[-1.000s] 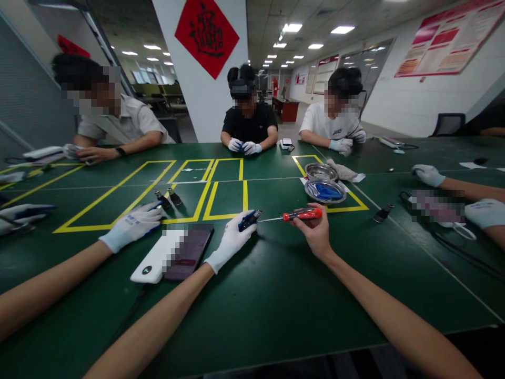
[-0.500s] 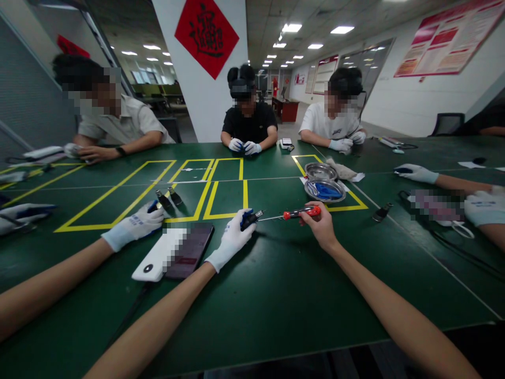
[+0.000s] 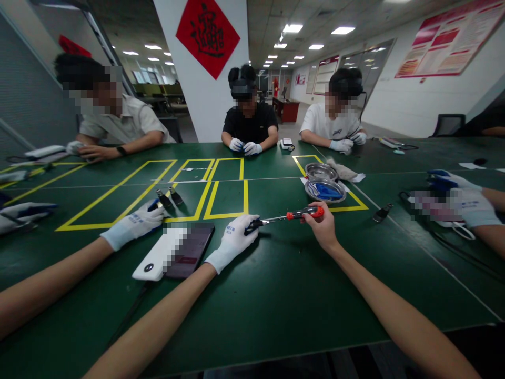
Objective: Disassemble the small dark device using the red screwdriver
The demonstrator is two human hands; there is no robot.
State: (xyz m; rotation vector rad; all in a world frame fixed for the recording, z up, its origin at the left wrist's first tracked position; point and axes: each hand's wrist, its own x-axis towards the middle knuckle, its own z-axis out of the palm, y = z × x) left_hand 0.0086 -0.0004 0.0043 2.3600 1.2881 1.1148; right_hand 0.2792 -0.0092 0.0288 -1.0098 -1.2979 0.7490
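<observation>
Your gloved left hand (image 3: 235, 235), reaching up from lower left, grips a small black part (image 3: 253, 226) near frame centre; your bare right hand (image 3: 322, 227), right of centre, clasps a red-and-black screwdriver (image 3: 300, 214), shaft pointing left.

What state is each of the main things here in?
Black part, held
Left hand, gloved, closed around the black part
Screwdriver, held, shaft towards the black part
Right hand, bare, gripping the screwdriver
White device, lying flat
Nearer metal bowl, holding blue material
</observation>
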